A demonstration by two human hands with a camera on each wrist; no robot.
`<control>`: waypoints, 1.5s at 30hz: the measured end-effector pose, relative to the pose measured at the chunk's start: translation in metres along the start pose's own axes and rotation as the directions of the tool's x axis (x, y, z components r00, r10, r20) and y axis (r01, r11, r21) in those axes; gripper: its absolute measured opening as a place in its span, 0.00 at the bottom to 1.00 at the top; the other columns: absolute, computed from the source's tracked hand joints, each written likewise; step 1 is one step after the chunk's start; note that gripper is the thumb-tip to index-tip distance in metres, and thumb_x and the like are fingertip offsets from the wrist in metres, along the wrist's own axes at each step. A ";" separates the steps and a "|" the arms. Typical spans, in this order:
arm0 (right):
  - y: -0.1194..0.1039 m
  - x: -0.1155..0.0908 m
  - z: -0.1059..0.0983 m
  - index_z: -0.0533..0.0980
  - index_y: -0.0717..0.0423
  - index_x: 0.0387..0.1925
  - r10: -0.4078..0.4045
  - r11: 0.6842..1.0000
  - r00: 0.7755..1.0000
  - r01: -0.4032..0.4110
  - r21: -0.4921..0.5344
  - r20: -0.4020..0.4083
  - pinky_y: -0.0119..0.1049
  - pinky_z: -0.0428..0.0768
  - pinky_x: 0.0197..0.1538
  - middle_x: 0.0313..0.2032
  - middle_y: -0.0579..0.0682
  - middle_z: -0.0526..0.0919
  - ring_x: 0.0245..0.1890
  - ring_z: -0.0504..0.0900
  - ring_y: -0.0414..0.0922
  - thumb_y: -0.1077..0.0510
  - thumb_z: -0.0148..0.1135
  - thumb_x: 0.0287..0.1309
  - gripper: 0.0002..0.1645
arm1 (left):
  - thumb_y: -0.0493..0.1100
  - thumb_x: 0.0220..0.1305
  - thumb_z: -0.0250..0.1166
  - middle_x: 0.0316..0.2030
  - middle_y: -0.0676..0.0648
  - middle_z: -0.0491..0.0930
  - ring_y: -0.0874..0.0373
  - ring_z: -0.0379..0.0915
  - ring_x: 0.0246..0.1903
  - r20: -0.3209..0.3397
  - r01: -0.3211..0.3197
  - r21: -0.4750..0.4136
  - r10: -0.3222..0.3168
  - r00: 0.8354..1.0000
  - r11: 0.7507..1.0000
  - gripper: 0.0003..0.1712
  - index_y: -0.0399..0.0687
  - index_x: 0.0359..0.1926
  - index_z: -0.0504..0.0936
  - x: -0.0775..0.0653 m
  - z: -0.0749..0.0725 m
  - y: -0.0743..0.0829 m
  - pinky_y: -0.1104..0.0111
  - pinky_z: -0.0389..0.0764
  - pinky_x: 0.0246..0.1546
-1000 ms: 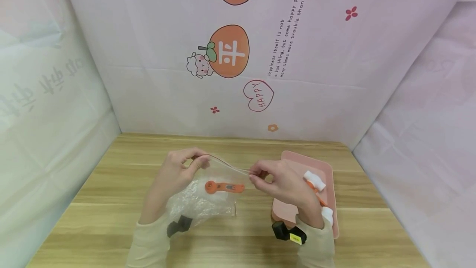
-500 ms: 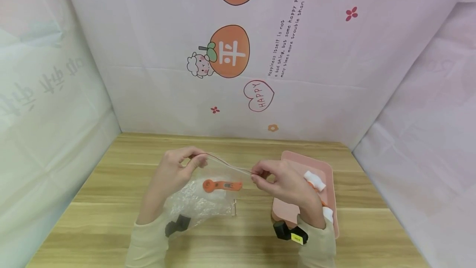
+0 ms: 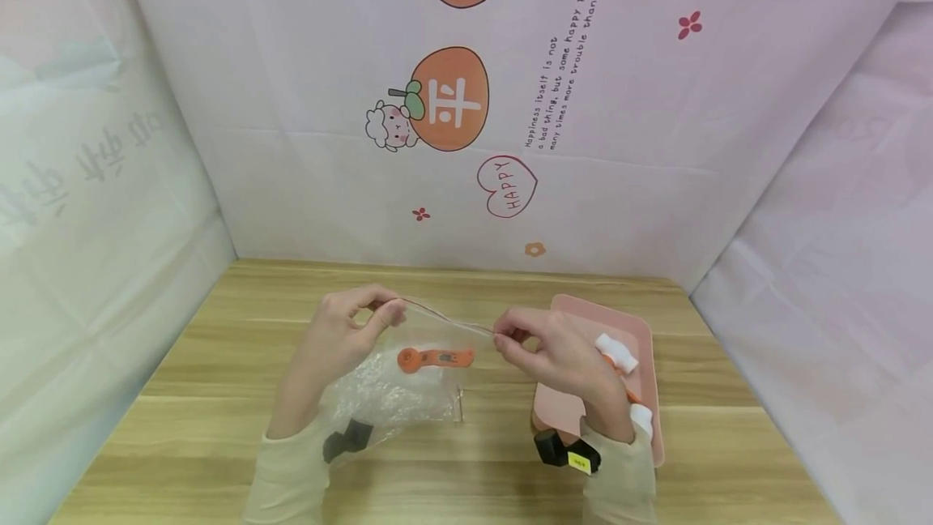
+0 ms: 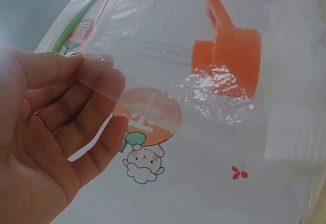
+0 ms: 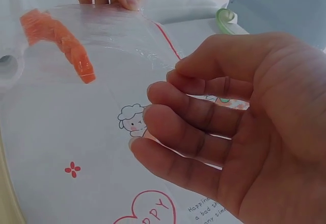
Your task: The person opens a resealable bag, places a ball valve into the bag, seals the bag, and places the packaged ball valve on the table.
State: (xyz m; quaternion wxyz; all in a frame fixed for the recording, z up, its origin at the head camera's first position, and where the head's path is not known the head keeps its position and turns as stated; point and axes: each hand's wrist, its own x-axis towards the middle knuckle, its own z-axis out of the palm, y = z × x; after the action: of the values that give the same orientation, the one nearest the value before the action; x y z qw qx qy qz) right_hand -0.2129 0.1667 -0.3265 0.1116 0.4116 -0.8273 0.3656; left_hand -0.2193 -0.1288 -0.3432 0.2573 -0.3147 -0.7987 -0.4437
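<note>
Left hand [image 3: 348,326], one: rim pinched between thumb and forefinger. Right hand [image 3: 547,351], one: rim pinched likewise at the other end. Bag [image 3: 446,319], clear, red-lined: held up between the hands, above the table [image 3: 182,395]. Over the last second its rim has been drawn slightly straighter; the orange piece [image 3: 436,358], seen through the film, has been carried slightly leftward and away from the person. The work is judged to be centred on the rim; whether it is sealed cannot be told.

Count: bag held, one; orange piece in it, apparently one; white piece [image 4: 295,137] beside that, at least one. Crumpled film [image 3: 394,395] on the table, one spread, perhaps a second bag. Pink tray [image 3: 645,339], one, partly covered by the right arm; white rolls [image 3: 616,353] in it, two seen; orange parts [image 3: 632,397] between them, number uncertain.
</note>
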 end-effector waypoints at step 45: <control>0.039 0.039 0.003 0.82 0.55 0.35 0.006 0.999 0.981 0.005 -0.054 0.195 0.27 0.74 0.25 0.21 0.49 0.81 0.19 0.71 0.30 0.62 0.59 0.67 0.07 | 0.33 0.63 0.66 0.28 0.52 0.82 0.68 0.75 0.28 0.303 -0.024 0.014 0.018 0.953 1.000 0.03 0.41 0.38 0.82 -0.006 0.014 -0.028 0.76 0.80 0.28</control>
State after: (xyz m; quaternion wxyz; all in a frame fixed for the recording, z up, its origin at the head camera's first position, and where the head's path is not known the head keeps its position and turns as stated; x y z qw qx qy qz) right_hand -0.2670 0.1568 -0.3297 0.0410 0.4422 -0.8439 0.3009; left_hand -0.2380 -0.1301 -0.3694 0.1393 -0.3852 -0.8292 -0.3803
